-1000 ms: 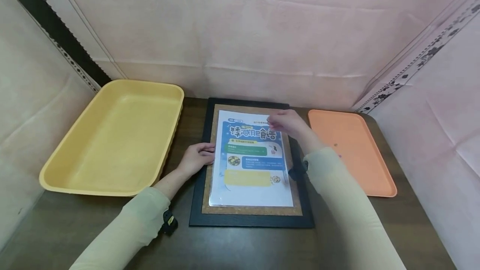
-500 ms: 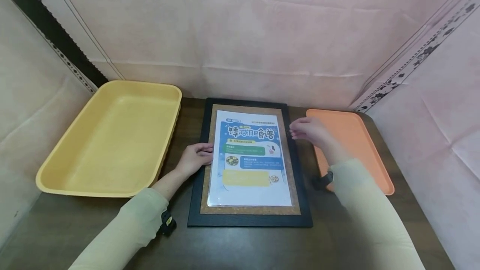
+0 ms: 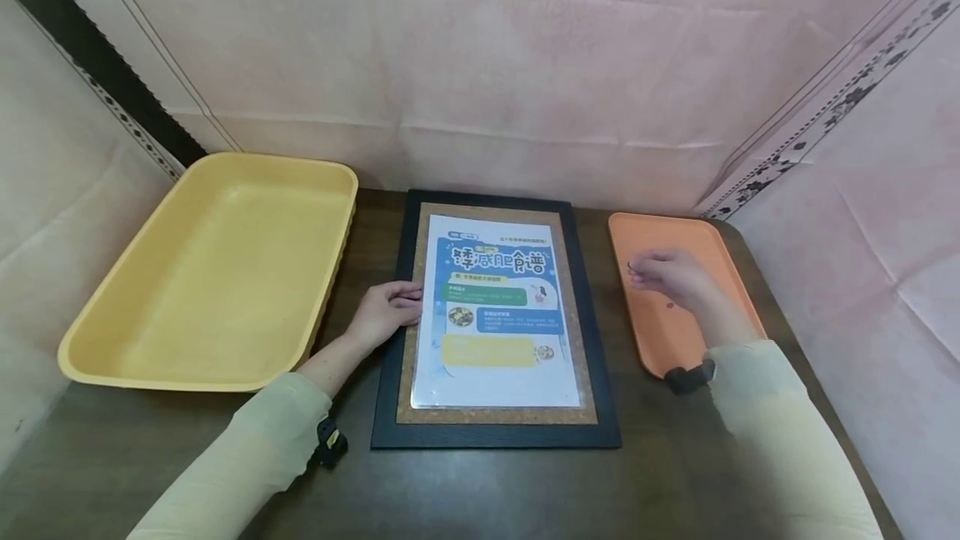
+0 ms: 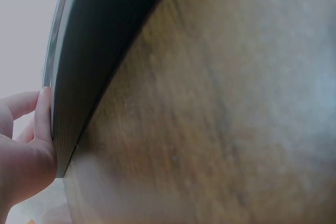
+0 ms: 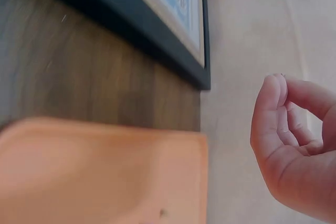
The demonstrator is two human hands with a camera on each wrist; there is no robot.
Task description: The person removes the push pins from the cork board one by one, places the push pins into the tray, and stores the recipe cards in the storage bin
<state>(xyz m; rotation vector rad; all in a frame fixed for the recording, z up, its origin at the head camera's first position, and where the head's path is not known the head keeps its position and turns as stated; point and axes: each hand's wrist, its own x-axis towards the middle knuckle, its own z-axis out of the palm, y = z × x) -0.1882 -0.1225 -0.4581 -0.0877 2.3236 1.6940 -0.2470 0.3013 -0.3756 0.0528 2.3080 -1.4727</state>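
Observation:
In the head view, a printed sheet (image 3: pixel 495 386) with a blue and white design lies on a black-framed cork board (image 3: pixel 498 434). My left hand (image 3: pixel 386 312) rests on the board's left frame edge, fingers lying against the sheet's left side. The left wrist view shows fingers (image 4: pixel 43 111) touching the dark frame (image 4: pixel 89 61). Above the orange tray (image 3: pixel 663 348), my right hand (image 3: pixel 667 277) has its thumb and fingertips pinched together. A tiny dark thing (image 5: pixel 283 75) shows at those fingertips in the right wrist view; its kind is too small to tell.
A large yellow tray (image 3: pixel 75 348) stands at the left of the brown table (image 3: pixel 480 498). A tiny dark item (image 3: pixel 670 305) lies in the orange tray. Pale cloth walls (image 3: pixel 487 65) close off the back and sides.
My right hand has moved right, from the sheet's top right corner to over the orange tray, fingertips still pinched. My left hand has stayed at the board's left edge.

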